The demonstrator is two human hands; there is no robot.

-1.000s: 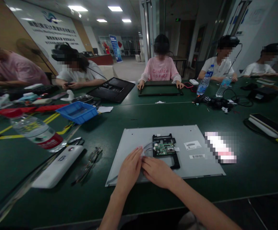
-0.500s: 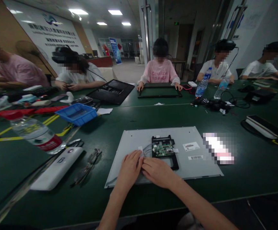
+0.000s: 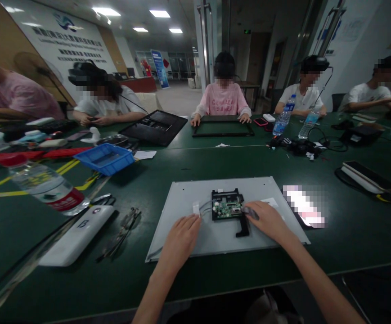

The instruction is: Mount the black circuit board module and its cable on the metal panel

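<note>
A pale grey flat display panel [image 3: 178, 202] lies on the table in front of me. A green circuit board [image 3: 227, 208] sits on it in a black bracket [image 3: 243, 228]. Grey wires [image 3: 205, 208] run from the board's left side towards a strip of white tape [image 3: 196, 208]. My left hand [image 3: 182, 236] rests flat on the panel, fingertips at the tape's lower end. My right hand [image 3: 267, 219] is at the bracket's right edge, fingers curled together. A blurred greyish patch shows at those fingertips; I cannot tell what it is. That hand partly covers a white label [image 3: 271, 202].
To the left are a water bottle [image 3: 51, 186], a white power bank [image 3: 77, 236], glasses [image 3: 121, 234] and a blue tray [image 3: 105, 158]. A bright phone [image 3: 303, 204] lies right of the panel. Opposite, a person [image 3: 224, 96] holds a black frame [image 3: 224, 134]. Others sit around.
My right hand has moved right, away from my left hand, to the board's right edge. My left hand stays near the tape, slightly lower. The view has shifted a little.
</note>
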